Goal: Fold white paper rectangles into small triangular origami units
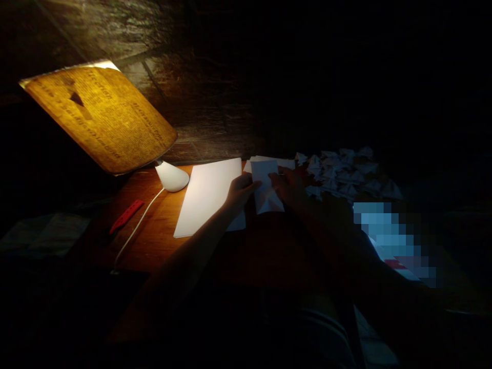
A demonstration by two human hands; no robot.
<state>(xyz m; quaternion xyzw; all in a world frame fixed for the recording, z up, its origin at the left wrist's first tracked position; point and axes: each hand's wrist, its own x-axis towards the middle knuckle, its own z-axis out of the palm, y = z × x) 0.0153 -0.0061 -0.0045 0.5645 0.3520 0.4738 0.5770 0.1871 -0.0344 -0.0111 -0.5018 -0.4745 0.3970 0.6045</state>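
Note:
Between my two hands is a folded sheet of white paper (pixel 265 177), held up over the table with creases showing in its lower part. My left hand (pixel 242 188) grips its left edge, thumb on the front face. On the opposite edge, my right hand (pixel 288 187) is closed with its fingers at the paper; dim light hides part of them. A stack of white paper (pixel 211 187) lies to the left, under the lamp's light. Behind the held sheet rest some more white pieces of paper (pixel 284 163).
A lamp with a yellow printed shade (pixel 100 118) and white base (pixel 171 177) stands at the left of the wooden table (pixel 154 233). Its white cord (pixel 132 236) runs past a red cutter (pixel 126 215). Many folded paper pieces (pixel 338 171) lie at right, near a blurred bright patch.

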